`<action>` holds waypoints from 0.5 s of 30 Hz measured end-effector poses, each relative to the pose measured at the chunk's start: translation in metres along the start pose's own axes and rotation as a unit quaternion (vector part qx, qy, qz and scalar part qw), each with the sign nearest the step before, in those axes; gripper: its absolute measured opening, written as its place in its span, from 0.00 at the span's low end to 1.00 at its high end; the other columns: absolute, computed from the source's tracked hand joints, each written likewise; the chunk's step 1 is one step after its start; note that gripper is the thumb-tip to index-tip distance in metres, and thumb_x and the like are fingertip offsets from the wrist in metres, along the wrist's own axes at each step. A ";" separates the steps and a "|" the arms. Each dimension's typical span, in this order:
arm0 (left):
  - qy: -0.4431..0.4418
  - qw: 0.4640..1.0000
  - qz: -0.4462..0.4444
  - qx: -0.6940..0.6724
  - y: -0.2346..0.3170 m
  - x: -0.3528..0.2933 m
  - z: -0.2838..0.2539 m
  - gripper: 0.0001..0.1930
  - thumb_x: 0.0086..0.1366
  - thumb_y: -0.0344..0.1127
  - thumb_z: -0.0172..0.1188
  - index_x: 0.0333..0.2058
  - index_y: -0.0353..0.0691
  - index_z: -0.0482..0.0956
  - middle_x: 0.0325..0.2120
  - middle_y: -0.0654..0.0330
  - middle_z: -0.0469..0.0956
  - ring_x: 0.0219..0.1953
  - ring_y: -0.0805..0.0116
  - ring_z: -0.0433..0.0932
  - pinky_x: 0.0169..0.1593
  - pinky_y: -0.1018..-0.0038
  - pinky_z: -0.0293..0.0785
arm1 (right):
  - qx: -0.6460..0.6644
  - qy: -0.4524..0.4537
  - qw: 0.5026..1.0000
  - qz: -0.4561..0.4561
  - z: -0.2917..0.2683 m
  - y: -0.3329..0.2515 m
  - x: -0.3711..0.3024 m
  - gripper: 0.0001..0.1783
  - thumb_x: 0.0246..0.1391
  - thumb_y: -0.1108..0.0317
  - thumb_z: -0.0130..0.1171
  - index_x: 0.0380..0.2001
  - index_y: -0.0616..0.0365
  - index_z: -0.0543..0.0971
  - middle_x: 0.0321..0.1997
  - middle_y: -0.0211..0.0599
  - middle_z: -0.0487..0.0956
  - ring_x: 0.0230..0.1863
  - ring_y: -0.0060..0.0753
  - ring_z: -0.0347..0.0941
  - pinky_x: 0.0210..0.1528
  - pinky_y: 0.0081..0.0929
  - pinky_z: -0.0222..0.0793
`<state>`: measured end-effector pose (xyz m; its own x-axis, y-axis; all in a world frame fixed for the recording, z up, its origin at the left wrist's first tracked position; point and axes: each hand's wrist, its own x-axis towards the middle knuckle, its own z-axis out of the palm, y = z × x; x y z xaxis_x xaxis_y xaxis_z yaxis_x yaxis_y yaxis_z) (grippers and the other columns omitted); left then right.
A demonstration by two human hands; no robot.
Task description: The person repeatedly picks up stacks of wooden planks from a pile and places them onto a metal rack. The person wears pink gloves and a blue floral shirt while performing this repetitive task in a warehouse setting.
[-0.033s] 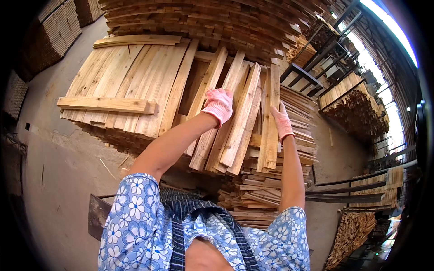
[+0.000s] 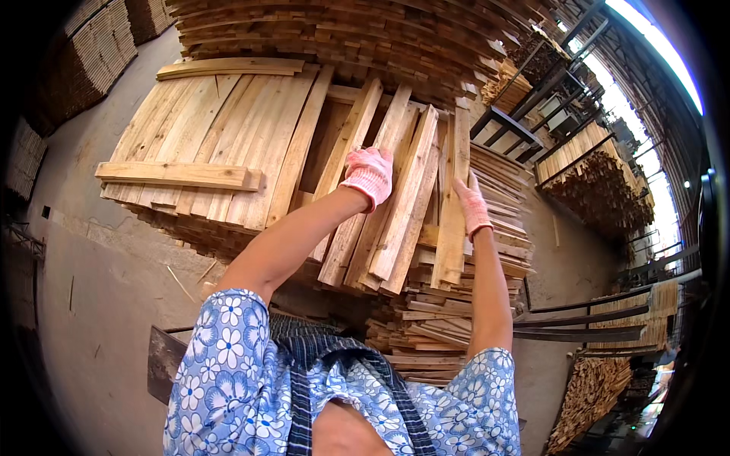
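Note:
My left hand (image 2: 369, 173), in a pink knitted glove, is closed over a rough wooden plank (image 2: 397, 114) in the middle of a row of loose planks. Its fingertips are hidden under the fist. My right hand (image 2: 473, 204), gloved the same way, grips the right edge of another plank (image 2: 452, 251), thumb on the upper side; some fingers are hidden. Between my hands, a pale plank (image 2: 403, 205) lies slanted on others, its near end sticking out toward me. Left of my left hand runs a plank (image 2: 351, 140) beside a dark gap.
At left, planks lie side by side on a stack (image 2: 205, 129), with two crosswise battens (image 2: 179, 176) (image 2: 228, 68) on top. A tall lumber pile (image 2: 342, 38) rises behind. Thin slats (image 2: 437, 327) are heaped near me at right. Metal bars (image 2: 585, 327) jut in from the right.
The plank under my right hand has turned slightly, and that hand has shifted a little left with it. My left hand stays almost where it was.

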<state>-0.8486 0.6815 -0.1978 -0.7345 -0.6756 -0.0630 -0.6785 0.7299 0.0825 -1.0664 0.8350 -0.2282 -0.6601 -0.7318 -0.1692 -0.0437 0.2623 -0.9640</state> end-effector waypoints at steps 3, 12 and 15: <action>-0.060 0.993 -0.044 -0.093 0.012 -0.003 -0.014 0.29 0.68 0.40 0.50 0.66 0.39 0.63 0.56 0.37 0.72 0.58 0.42 0.76 0.59 0.46 0.71 | 0.041 0.023 0.998 0.047 0.040 -0.008 -0.012 0.53 0.59 0.53 0.65 0.77 0.53 0.47 0.76 0.47 0.59 0.75 0.46 0.55 0.75 0.41 0.50; -0.100 0.935 -0.123 -0.318 -0.020 0.007 -0.011 0.47 0.61 0.55 0.60 0.75 0.57 0.48 0.71 0.35 0.53 0.67 0.36 0.66 0.67 0.52 0.66 | 0.145 -0.067 0.987 0.010 0.057 -0.012 0.006 0.51 0.52 0.63 0.72 0.73 0.59 0.54 0.65 0.47 0.72 0.58 0.43 0.73 0.57 0.41 0.74; -0.103 0.933 -0.142 -0.315 -0.014 0.013 0.002 0.50 0.58 0.56 0.63 0.75 0.56 0.47 0.68 0.36 0.60 0.66 0.38 0.67 0.66 0.54 0.68 | -0.021 0.005 0.999 -0.030 0.055 -0.023 0.022 0.52 0.51 0.65 0.72 0.73 0.61 0.54 0.62 0.51 0.74 0.58 0.43 0.74 0.56 0.40 0.75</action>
<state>-0.8488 0.6631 -0.2020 -0.5558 -0.7510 -0.3564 -0.7541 0.2750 0.5964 -1.0383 0.7780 -0.2207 -0.6626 -0.7410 -0.1094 -0.1142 0.2443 -0.9629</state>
